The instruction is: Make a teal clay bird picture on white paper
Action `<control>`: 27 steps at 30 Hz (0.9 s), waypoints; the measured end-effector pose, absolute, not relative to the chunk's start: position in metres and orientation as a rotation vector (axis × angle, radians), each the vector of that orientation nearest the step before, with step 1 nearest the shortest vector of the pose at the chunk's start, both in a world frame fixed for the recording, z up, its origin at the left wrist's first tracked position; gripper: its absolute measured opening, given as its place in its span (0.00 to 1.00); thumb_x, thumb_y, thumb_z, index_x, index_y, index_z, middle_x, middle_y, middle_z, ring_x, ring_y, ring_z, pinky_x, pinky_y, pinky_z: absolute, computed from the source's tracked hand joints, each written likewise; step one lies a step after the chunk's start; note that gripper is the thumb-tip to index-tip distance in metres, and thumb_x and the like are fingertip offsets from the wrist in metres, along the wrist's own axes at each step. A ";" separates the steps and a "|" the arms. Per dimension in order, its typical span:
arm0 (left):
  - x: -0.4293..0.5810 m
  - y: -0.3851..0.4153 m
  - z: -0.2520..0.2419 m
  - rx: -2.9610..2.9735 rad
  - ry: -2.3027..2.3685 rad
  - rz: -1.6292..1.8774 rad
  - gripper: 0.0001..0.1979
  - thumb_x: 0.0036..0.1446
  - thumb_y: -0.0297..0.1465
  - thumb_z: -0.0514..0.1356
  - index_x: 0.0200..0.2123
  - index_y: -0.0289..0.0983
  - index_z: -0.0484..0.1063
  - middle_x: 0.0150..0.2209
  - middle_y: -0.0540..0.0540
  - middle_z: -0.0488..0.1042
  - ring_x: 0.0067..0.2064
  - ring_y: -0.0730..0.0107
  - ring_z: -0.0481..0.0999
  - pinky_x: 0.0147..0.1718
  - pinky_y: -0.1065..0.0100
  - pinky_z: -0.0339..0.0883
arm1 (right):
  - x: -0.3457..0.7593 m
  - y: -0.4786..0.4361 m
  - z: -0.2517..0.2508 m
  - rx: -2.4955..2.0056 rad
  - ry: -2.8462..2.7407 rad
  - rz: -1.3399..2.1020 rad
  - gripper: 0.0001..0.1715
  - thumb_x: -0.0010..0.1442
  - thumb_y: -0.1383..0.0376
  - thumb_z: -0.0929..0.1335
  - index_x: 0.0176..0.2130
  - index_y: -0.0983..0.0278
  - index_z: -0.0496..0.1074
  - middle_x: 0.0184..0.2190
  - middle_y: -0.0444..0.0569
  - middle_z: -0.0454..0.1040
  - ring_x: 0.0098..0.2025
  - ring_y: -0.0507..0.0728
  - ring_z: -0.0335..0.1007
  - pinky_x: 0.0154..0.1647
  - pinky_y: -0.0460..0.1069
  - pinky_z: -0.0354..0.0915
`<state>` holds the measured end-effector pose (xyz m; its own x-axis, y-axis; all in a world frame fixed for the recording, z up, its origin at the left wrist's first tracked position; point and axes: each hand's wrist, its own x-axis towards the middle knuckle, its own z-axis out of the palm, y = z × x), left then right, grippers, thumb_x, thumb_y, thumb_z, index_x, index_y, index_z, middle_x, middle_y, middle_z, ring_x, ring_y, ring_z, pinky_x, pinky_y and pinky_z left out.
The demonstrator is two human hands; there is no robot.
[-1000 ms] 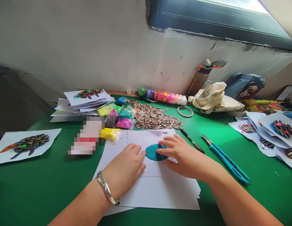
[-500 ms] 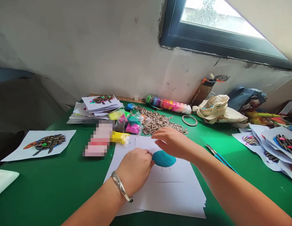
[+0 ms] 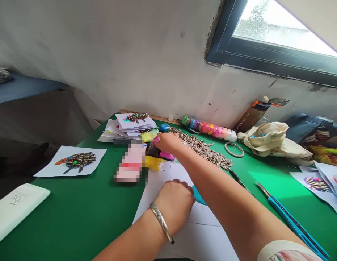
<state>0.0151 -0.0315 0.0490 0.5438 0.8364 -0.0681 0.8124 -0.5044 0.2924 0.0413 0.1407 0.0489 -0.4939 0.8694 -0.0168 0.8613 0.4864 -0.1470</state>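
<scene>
My left hand (image 3: pixel 176 203), a silver bangle on its wrist, rests curled on the white paper (image 3: pixel 160 188) beside a flat teal clay disc (image 3: pixel 198 197), which my right forearm mostly hides. My right hand (image 3: pixel 168 142) stretches across to the small bags of coloured clay (image 3: pixel 157 154), fingers bent down onto the pink bag; what they hold, if anything, is hidden. A heap of striped sunflower seeds (image 3: pixel 205 148) lies just right of that hand.
A green table (image 3: pixel 76 214) carries a stack of seed pictures (image 3: pixel 131 127), one seed picture (image 3: pixel 73 161) at left, a white device (image 3: pixel 16 208), a blue utility knife (image 3: pixel 295 221), a tape ring (image 3: pixel 234 149), clay pots (image 3: pixel 209 128), a cloth bag (image 3: pixel 268 139) and a bottle (image 3: pixel 252 112).
My right hand left the teal disc and reached forward-left to the clay bags. The view swung left and up. My left hand stays by the disc.
</scene>
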 end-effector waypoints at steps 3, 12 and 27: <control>0.016 -0.031 0.046 2.510 1.356 0.138 0.08 0.58 0.27 0.55 0.33 0.35 0.74 0.32 0.40 0.78 0.35 0.54 0.77 0.32 0.58 0.71 | 0.041 0.141 0.044 -1.574 -2.648 0.216 0.18 0.62 0.56 0.61 0.47 0.60 0.71 0.43 0.54 0.76 0.47 0.65 0.68 0.46 0.57 0.59; 0.016 -0.031 0.050 2.471 1.380 0.136 0.08 0.60 0.30 0.55 0.35 0.35 0.74 0.33 0.40 0.78 0.36 0.53 0.77 0.33 0.58 0.71 | 0.041 0.134 0.047 -1.539 -2.652 0.163 0.14 0.60 0.66 0.61 0.40 0.59 0.75 0.43 0.52 0.76 0.51 0.64 0.63 0.55 0.64 0.51; 0.017 -0.031 0.044 2.508 1.368 0.157 0.09 0.60 0.29 0.54 0.37 0.36 0.75 0.32 0.41 0.78 0.35 0.54 0.77 0.31 0.60 0.70 | 0.028 0.141 0.053 -1.480 -2.565 0.245 0.09 0.57 0.65 0.64 0.34 0.63 0.74 0.37 0.55 0.77 0.49 0.67 0.64 0.56 0.71 0.47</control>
